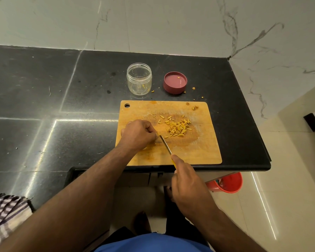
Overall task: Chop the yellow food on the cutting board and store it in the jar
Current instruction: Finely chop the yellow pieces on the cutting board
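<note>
Right hand point(186, 180) is wrapped around the yellow-handled knife point(165, 144), blade running diagonally up-left, tip right against the left hand point(138, 134). Left hand's curled into a fist on the wooden cutting board point(198, 151); can't tell what it's pinching. Chopped yellow food pieces point(178, 128) are piled just right of it, clear plastic jar point(139, 79) behind on the black table point(44, 106).

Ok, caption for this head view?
Left hand steadies food, right hand holds knife on cutting board; open jar behind.
</note>
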Action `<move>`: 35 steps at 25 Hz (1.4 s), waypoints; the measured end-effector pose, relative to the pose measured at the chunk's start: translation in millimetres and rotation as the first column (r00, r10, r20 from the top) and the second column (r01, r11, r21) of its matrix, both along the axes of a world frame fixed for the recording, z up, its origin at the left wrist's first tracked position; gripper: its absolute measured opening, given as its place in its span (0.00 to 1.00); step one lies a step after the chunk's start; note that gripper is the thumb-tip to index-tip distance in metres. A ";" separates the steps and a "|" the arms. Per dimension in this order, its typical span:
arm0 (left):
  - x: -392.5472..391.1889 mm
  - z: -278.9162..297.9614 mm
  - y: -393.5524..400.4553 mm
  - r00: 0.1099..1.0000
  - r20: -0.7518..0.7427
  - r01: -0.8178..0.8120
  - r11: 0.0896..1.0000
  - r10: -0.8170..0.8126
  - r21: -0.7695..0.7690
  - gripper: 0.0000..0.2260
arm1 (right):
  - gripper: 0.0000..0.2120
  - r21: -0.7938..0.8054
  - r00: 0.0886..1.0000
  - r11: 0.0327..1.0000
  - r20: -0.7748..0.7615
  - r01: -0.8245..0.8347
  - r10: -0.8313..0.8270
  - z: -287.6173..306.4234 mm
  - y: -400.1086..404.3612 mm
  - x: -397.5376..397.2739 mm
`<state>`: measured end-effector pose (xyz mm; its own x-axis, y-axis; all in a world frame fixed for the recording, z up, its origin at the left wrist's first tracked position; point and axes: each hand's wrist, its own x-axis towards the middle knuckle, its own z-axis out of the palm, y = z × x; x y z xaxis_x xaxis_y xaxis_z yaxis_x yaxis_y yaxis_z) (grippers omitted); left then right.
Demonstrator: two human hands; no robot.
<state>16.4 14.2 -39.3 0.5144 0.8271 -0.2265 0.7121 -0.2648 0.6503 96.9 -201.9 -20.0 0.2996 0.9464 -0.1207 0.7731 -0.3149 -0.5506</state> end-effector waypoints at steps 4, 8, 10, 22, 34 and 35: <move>-0.9 2.3 0.2 1.000 0.028 0.012 1.000 -0.012 -0.015 0.06 | 0.24 0.056 0.996 0.996 -0.059 0.074 -0.070 4.6 13.1 0.0; -0.4 3.1 -2.4 0.999 0.048 -0.010 1.000 0.010 -0.006 0.07 | 0.24 0.020 0.999 0.999 -0.012 0.051 -0.050 4.9 25.8 -1.6; -0.2 3.2 -2.2 0.999 0.043 -0.014 1.000 0.015 -0.006 0.07 | 0.24 0.001 0.999 0.999 -0.005 0.047 -0.047 5.5 28.8 -1.7; -0.7 6.7 -2.0 1.000 0.028 -0.005 1.000 0.006 -0.023 0.04 | 0.24 0.076 0.994 0.995 -0.083 0.071 -0.064 7.3 9.4 -3.2; 1.1 7.9 -2.6 0.999 0.021 -0.027 1.000 0.027 -0.013 0.06 | 0.24 0.034 0.999 0.999 -0.010 0.036 -0.036 1.4 30.1 -1.3; 1.0 7.9 -2.8 0.999 0.021 -0.030 0.999 0.030 -0.011 0.06 | 0.24 0.037 0.999 0.999 -0.013 0.031 -0.031 0.5 27.9 -1.8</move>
